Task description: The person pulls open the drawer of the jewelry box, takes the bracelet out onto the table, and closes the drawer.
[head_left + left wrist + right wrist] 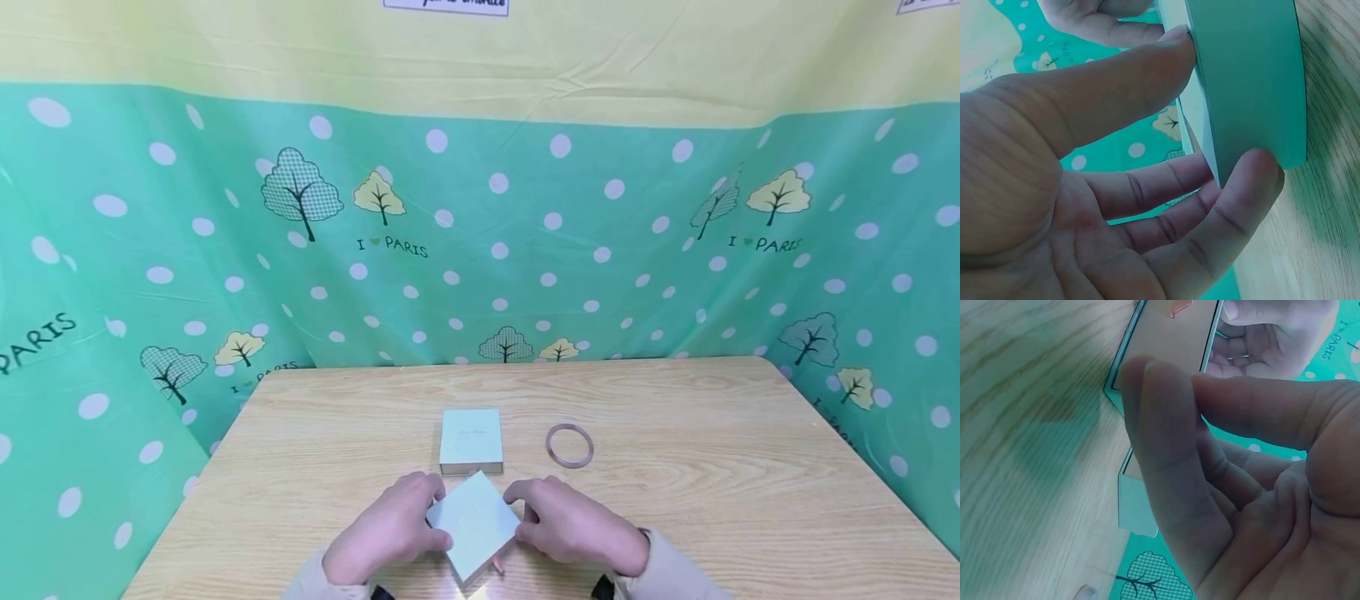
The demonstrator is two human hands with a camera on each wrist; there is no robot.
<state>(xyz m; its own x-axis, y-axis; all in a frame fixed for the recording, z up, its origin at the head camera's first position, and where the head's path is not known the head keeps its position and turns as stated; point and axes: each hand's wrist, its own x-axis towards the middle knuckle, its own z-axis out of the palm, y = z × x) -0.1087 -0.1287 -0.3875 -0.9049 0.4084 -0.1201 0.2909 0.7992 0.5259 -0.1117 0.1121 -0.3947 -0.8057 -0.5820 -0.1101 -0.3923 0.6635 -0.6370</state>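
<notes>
A pale blue, square box (476, 523) is turned cornerwise between my hands, with a pink ribbon tab (498, 565) on its near right side. My left hand (393, 525) grips the box's left corner; in the left wrist view its thumb lies along the upper edge of the box (1247, 81) and a finger presses the side. My right hand (566, 521) has its curled thumb and fingers at the right corner. In the right wrist view those fingers (1166, 419) hide part of the box's end, so their exact contact is partly covered.
Just behind stands a second pale blue box (471, 437) with small lettering on its lid. A purplish bangle (550, 450) lies on the wooden table (697, 467) to the right. A green patterned cloth (525, 208) hangs around the back and sides.
</notes>
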